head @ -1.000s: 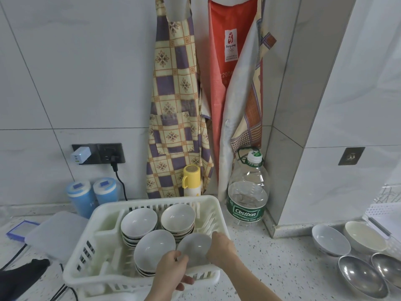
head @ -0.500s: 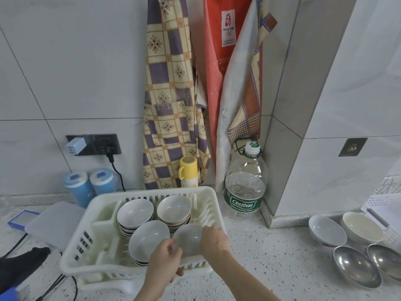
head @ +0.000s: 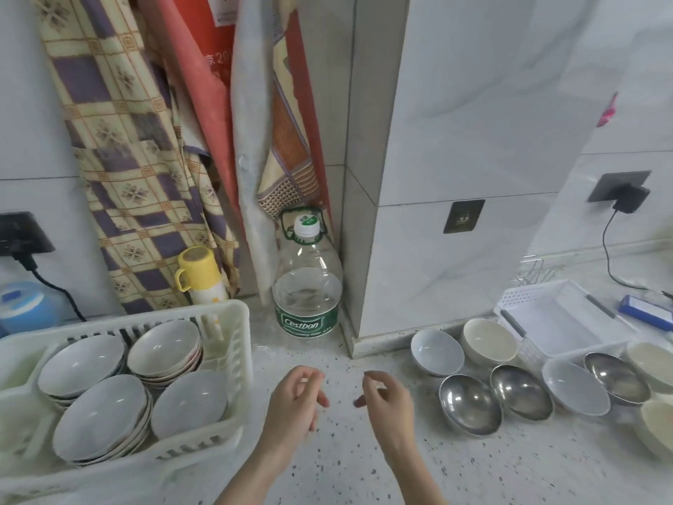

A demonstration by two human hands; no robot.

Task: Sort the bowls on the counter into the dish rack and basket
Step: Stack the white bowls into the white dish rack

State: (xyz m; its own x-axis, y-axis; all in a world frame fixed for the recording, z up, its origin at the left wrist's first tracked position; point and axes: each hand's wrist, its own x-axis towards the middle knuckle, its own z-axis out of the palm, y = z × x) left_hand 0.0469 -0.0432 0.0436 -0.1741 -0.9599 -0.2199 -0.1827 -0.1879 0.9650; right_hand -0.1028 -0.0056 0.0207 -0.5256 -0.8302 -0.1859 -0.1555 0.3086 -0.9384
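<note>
Now left hand [head: 295,402], right hand [head: 386,400] loosely curled, holding nothing

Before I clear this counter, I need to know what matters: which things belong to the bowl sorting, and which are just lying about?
Part of the job: dish rack; white bowls in it; loose bowls on the counter; white basket; left hand; right hand, both empty.

Lying about: water bottle; yellow flask; hanging aprons; blue container.
</note>
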